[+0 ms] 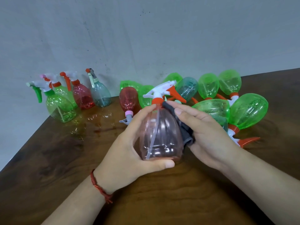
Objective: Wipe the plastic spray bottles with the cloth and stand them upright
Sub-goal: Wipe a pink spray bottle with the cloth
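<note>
Wiping step: I judge the pink bottle (160, 135) mid-wipe, upright between my hands.
Left hand (129, 153): curled round the bottle, thumb under its base.
Right hand (206, 135): straight fingers press the grey cloth (185, 127) on its right flank.
Next move: probably turn it, then stand it left of the grip, beside the upright bottles (81, 96).

The pink spray bottle (160, 135) is glossy, see-through plastic with bright highlights, its trigger head (164, 91) is smooth opaque white and orange plastic, and the green bottles (248, 111) lying behind it are the same shiny translucent plastic. The dark grey cloth (183, 125) looks soft and matt, and the red bracelet (97, 185) is twisted thread. The table (65, 159) is dark grained wood, polished enough to mirror the upright bottles (82, 96), while the wall (146, 38) is matt, scuffed grey.
</note>
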Action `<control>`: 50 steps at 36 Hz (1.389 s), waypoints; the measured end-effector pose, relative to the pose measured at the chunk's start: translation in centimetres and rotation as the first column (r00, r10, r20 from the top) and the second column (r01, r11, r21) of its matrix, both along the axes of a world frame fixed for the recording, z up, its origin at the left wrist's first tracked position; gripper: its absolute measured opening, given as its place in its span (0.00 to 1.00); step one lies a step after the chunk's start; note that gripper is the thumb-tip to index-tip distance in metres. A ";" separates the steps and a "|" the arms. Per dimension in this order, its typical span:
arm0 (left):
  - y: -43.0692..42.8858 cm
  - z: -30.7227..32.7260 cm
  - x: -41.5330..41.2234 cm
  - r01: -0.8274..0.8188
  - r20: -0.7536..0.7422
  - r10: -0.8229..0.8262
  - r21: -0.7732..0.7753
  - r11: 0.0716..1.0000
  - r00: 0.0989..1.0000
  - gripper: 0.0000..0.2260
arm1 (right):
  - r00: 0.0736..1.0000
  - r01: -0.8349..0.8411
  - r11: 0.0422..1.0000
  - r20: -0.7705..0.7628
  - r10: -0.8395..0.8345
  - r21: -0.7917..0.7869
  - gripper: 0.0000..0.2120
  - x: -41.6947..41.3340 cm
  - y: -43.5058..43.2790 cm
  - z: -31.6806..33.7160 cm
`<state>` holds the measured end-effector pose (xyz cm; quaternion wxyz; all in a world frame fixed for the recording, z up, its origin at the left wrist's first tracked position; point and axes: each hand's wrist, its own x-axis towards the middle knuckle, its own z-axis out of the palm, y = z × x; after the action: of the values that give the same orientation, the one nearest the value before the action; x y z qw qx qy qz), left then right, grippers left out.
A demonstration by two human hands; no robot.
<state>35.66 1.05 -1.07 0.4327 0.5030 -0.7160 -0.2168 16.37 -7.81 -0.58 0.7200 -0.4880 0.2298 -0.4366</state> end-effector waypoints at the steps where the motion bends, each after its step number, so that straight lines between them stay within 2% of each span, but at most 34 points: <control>1: -0.1 -0.1 0.1 0.009 -0.004 -0.009 0.005 1.000 1.000 0.52 | 1.000 -0.011 1.000 0.004 0.011 0.005 0.15 -0.1 -0.1 0.0; 4: -0.4 -0.3 0.5 0.008 0.044 -0.010 0.043 0.999 0.999 0.54 | 1.000 0.014 1.000 0.010 -0.014 -0.004 0.14 -0.1 -0.2 -0.1; 7: -0.6 -0.4 0.7 -0.036 0.138 0.037 -0.004 0.999 0.990 0.53 | 0.999 0.043 0.999 -0.013 -0.043 -0.030 0.15 0.1 -0.1 -0.4; 13: -0.6 -0.5 0.7 -0.029 0.133 0.032 -0.027 0.999 0.991 0.54 | 0.998 0.058 0.993 -0.017 -0.060 -0.099 0.15 0.4 0.1 -1.1; 18: -0.5 -0.3 0.5 -0.172 0.026 0.174 -0.054 0.984 0.984 0.49 | 0.982 0.117 0.931 -0.098 -0.159 -0.345 0.14 0.7 0.8 -1.7; 22: -0.8 -0.2 0.7 -0.272 -0.048 0.270 -0.058 0.960 0.962 0.47 | 0.954 0.061 0.847 -0.218 -0.205 -0.528 0.16 0.8 1.2 -2.2; 27: -1.1 -0.4 0.8 -0.316 -0.007 0.316 -0.087 0.945 0.949 0.47 | 0.922 0.020 0.769 -0.286 -0.262 -0.639 0.16 0.7 1.3 -2.3; 29: -1.1 -0.3 0.8 -0.295 0.058 0.301 -0.092 0.951 0.952 0.49 | 0.930 0.033 0.793 -0.273 -0.248 -0.608 0.16 0.6 1.0 -2.1; 32: -0.7 -0.3 0.4 -0.208 0.111 0.216 -0.085 0.974 0.970 0.51 | 0.957 0.090 0.887 -0.208 -0.203 -0.452 0.15 0.6 0.4 -1.4; 35: -0.3 -0.1 -0.1 -0.102 0.080 0.107 -0.062 0.993 0.991 0.51 | 0.993 0.079 0.979 -0.073 -0.094 -0.190 0.14 0.5 0.2 -0.5; 37: -0.1 -0.1 -0.2 -0.042 0.013 0.042 -0.039 0.998 0.999 0.50 | 0.999 0.041 0.998 0.011 -0.041 -0.043 0.14 0.4 0.3 -0.2; 39: -0.2 -0.1 -0.2 0.003 -0.057 -0.004 -0.018 1.000 0.998 0.49 | 0.998 0.034 0.999 0.058 -0.035 0.029 0.14 0.4 0.4 0.0; 41: -0.3 -0.1 -0.1 0.022 -0.065 -0.022 0.004 1.000 0.998 0.49 | 0.996 0.048 0.996 0.074 -0.053 0.073 0.12 0.5 0.4 -0.1; 44: -0.6 -0.2 0.2 0.009 -0.022 -0.009 0.012 1.000 1.000 0.49 | 0.998 0.064 0.996 0.017 -0.065 0.057 0.08 0.7 0.3 -0.4; 50: -0.3 0.0 0.0 -0.026 -0.039 0.026 0.005 1.000 0.999 0.53 | 0.999 0.055 0.998 -0.001 -0.055 0.018 0.14 0.8 0.8 -0.3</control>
<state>35.67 0.78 -1.08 0.4481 0.5089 -0.7004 -0.2227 17.16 -6.97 -0.93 0.7120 -0.4753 0.2470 -0.4540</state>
